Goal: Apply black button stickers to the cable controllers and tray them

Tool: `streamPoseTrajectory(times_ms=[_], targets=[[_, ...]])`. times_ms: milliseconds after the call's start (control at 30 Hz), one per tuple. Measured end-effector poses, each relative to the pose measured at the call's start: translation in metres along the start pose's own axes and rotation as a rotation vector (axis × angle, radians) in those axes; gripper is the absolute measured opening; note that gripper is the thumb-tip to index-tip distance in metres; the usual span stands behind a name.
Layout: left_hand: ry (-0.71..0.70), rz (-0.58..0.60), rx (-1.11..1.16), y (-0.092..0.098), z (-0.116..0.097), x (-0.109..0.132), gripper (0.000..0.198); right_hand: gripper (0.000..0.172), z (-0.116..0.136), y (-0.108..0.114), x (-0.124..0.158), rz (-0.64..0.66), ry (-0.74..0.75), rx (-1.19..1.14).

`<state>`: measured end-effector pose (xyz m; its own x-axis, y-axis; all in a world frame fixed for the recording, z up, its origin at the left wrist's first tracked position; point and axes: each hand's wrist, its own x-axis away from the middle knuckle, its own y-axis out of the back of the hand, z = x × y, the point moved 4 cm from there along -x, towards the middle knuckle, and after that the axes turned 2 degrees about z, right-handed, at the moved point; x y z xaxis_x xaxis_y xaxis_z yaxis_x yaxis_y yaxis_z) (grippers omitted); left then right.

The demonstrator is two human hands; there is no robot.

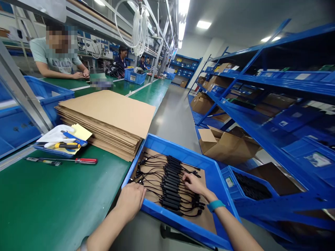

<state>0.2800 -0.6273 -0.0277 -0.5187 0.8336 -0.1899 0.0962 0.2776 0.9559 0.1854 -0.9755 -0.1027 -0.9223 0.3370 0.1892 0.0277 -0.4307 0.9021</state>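
A blue plastic crate (178, 148) sits beside the green bench, lined with a sheet of brown cardboard (209, 212). On the cardboard lies a row of black cables (171, 184), each with a thick block in its middle and plugs at its ends. My left hand (131, 198) is curled over the crate's near-left rim; some of its fingertips are hidden. Bent over the right side of the row, my right hand (193, 183) has its thumb and fingers closed at a thin black cable. A teal band is on my right wrist.
Stacked flat cardboard sheets (112, 115) lie on the green bench (65, 198), near a red-handled screwdriver (86, 161) and a tool tray (56, 152). A person (57, 55) sits across the bench. Blue shelving (261, 115) and an open carton (227, 148) stand right.
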Motion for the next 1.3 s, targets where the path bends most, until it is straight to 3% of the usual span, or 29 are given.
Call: streamPoseTrajectory(times_ms=[200, 367, 467, 667, 800, 967, 1033, 1100, 1167, 1300], targets=[[0.006, -0.012, -0.001, 0.000, 0.000, -0.001, 0.035, 0.051, -0.001, 0.001, -0.022, -0.071, -0.066, 0.030], [0.016, -0.014, 0.006, -0.001, 0.000, 0.000, 0.034, 0.056, 0.005, -0.004, -0.035, -0.086, -0.118, 0.081], [0.021, -0.011, 0.016, -0.003, 0.001, 0.000, 0.033, 0.052, 0.010, -0.001, -0.036, -0.100, -0.136, 0.100], [0.040, -0.021, 0.029, -0.005, 0.001, 0.000, 0.032, 0.015, 0.035, 0.028, -0.042, -0.137, -0.130, 0.023], [0.052, -0.047, 0.025, -0.009, 0.001, 0.000, 0.028, 0.007, 0.092, 0.064, -0.068, -0.191, -0.050, -0.171], [0.027, -0.084, 0.096, -0.020, 0.005, 0.001, 0.022, 0.045, 0.213, 0.083, -0.108, -0.211, 0.152, -0.611], [-0.014, -0.088, 0.148, -0.021, 0.008, 0.002, 0.019, 0.042, 0.256, 0.080, -0.117, -0.171, 0.200, -0.787], [-0.023, -0.114, 0.397, -0.015, 0.017, 0.003, 0.024, 0.034, 0.289, 0.083, -0.118, -0.159, 0.240, -0.937], [0.081, -0.197, 0.829, 0.000, 0.035, 0.004, 0.035, 0.035, 0.309, 0.094, -0.109, -0.184, 0.289, -1.066], [0.398, -0.604, 1.613, 0.059, 0.086, 0.002, 0.057, 0.048, 0.315, 0.119, -0.055, -0.205, 0.434, -1.241]])
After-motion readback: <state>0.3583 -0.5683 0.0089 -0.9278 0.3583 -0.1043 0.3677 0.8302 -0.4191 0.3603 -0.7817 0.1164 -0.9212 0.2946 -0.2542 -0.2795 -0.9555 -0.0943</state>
